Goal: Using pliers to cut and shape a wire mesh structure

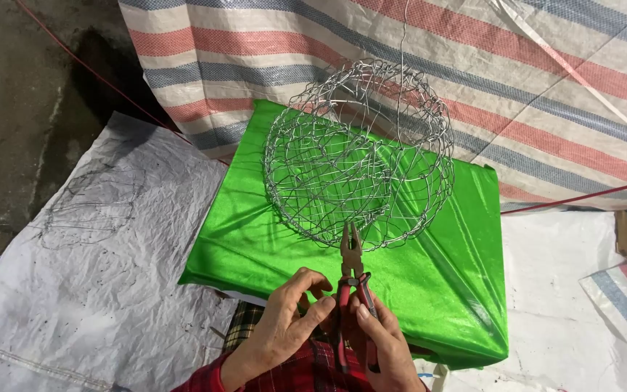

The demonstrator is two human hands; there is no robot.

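Two hands meet at the bottom of the view around a pair of red-handled pliers: the right hand is wrapped around the handles, while the left hand curls beside it with its fingertips touching the handles. Straight ahead of the hands, the pliers' nose touches the near rim of a round wire-mesh basket that stands tilted on a glossy green cloth covering a block-shaped surface. Beyond the basket lies a red, blue and white striped tarpaulin, and left of the hands a crumpled white sheet covers the floor.
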